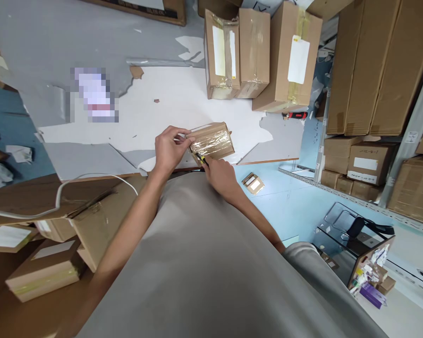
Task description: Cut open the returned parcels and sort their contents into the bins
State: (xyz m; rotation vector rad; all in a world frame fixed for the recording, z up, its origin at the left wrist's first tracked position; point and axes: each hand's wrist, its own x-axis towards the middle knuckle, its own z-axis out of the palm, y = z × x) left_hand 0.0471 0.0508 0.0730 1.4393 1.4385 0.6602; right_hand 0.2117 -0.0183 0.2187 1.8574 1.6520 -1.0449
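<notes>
A small cardboard box (214, 143), wrapped in shiny clear tape, lies near the table's front edge. My left hand (171, 148) grips its left end, thumb and fingers closed on the top corner. In my right hand (221, 178) is a box cutter (201, 159) with a yellow and black body. Its front end points up and left against the box's near left edge. My fingers are wrapped round the handle, and they hide most of it. Whether the blade has gone into the box I cannot tell.
Three taped cartons (254, 54) stand at the table's back right, a red and black tool (297, 115) beside them. A blurred-out pale object (95, 96) lies at left. Shelves of cartons (364, 162) rise on the right. A small package (253, 183) lies on the blue floor.
</notes>
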